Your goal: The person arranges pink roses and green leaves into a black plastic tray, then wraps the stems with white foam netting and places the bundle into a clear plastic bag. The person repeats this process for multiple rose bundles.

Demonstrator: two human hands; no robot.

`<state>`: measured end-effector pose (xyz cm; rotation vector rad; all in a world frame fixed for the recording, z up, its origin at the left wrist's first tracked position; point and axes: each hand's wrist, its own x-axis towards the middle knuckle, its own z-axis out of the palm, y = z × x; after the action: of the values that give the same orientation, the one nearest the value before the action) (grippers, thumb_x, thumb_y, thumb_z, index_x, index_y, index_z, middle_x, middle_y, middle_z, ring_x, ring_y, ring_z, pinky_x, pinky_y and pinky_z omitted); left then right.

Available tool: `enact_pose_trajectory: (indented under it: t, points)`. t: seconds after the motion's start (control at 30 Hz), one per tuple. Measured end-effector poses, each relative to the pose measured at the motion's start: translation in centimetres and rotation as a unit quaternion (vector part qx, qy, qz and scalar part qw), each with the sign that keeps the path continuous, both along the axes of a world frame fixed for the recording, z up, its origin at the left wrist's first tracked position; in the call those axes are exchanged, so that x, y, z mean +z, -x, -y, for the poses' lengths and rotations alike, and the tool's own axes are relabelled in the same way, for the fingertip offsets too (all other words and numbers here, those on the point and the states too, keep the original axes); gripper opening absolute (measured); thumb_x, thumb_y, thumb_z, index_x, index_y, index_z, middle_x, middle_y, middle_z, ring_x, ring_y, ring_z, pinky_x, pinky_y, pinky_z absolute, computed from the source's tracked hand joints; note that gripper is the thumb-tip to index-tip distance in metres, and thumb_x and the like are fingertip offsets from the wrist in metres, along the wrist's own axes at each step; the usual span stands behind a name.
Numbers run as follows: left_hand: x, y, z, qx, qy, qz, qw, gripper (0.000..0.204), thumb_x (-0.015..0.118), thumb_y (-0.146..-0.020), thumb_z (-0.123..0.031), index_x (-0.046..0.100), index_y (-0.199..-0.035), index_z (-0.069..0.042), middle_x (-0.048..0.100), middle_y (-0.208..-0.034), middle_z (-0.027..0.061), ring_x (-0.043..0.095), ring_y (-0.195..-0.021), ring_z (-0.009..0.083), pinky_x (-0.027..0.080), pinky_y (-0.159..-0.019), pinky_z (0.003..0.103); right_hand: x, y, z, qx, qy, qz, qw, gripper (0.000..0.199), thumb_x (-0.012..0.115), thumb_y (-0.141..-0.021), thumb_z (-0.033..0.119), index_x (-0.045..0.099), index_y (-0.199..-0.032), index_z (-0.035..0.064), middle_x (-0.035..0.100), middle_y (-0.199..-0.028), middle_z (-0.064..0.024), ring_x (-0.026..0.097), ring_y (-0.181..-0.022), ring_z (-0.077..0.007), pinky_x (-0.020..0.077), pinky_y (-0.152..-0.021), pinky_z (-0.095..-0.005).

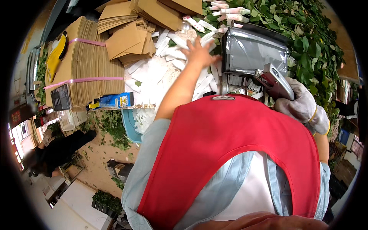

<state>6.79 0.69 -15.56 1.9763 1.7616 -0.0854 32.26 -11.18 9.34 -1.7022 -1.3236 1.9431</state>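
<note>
My left hand [198,53] is bare, its fingers spread wide over narrow white strips [177,53] scattered on the worktable [151,73]. Nothing shows in its grasp. On the right, my right hand [301,100] wears a grey work glove and is wrapped round a silver and dark hand tool that looks like a stapler [279,81]. The tool's narrow end points toward a dark box-like stack under clear plastic [253,51]. Just below that stack lie several small grey metallic strips [237,80]. The gloved fingers are partly hidden behind the tool.
Brown cardboard sheets [90,63], bound with pink straps, stand at left beside a yellow-black object [57,57] and a blue box [120,100]. Leafy cuttings [303,42] and white-pink bundles [233,14] lie beyond. A blue bin [130,126] hangs below the table edge. Another person [61,147] is at far left.
</note>
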Motion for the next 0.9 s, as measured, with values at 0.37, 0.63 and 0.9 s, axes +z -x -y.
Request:
enact_pose_trajectory:
  t: [0.37, 0.63, 0.9]
  points:
    - [-2.1, 11.6, 17.1, 0.071, -0.084, -0.016, 0.994, 0.061, 0.072, -0.077, -0.040, 0.055, -0.135, -0.040, 0.039, -0.154, -0.0015, 0.019, -0.148, 0.0366, 0.009, -0.106, 0.079, -2.5, -1.6, -2.9, 0.101, -0.044, -0.038, 0.993, 0.059, 0.069, -0.078, 0.020, 0.054, -0.131, -0.0018, 0.065, -0.112, -0.0059, 0.061, -0.098, -0.0133, 0.0492, -0.089, -0.0300]
    - [2.5, 14.7, 15.1, 0.153, -0.347, 0.049, 0.924, 0.044, 0.077, -0.077, -0.031, 0.069, -0.116, -0.013, 0.060, -0.116, 0.0216, 0.053, -0.113, 0.0379, 0.041, -0.098, 0.047, -4.7, -0.1, -2.2, 0.082, 0.031, -0.134, 0.987, 0.057, 0.066, -0.079, 0.014, 0.054, -0.133, 0.0001, 0.067, -0.110, -0.0062, 0.061, -0.101, -0.0129, 0.0489, -0.091, -0.0292]
    - [-1.2, 7.8, -3.8, 0.273, -0.173, 0.009, 0.946, 0.093, 0.068, -0.085, -0.053, 0.028, -0.148, 0.003, 0.024, -0.157, 0.0217, 0.021, -0.144, 0.0395, 0.021, -0.117, 0.054, -3.4, 1.7, -1.2, 0.155, -0.027, 0.022, 0.987, 0.055, 0.059, -0.079, 0.006, 0.055, -0.134, 0.0031, 0.068, -0.108, -0.0067, 0.061, -0.098, -0.0124, 0.0487, -0.091, -0.0276]
